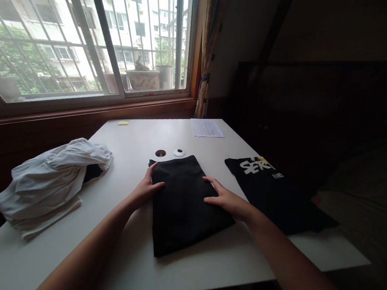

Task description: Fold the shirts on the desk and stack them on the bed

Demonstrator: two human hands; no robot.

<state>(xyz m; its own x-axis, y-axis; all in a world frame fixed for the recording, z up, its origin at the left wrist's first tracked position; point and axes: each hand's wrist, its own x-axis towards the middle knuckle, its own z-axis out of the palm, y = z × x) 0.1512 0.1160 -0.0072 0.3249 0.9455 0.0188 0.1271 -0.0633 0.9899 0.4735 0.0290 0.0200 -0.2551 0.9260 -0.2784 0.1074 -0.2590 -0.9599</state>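
Cloth [183, 203], black, four-cornered, seemingly smooth

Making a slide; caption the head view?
Left hand and right hand touch folded black cloth on a white table.

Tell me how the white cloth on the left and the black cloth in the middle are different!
The white cloth is pale, but the black cloth is dark all over. The white cloth is a rumpled heap, while the black cloth is folded flat. The left hand and right hand touch the black cloth; neither touches the white cloth. Both cloths lie on the white table.
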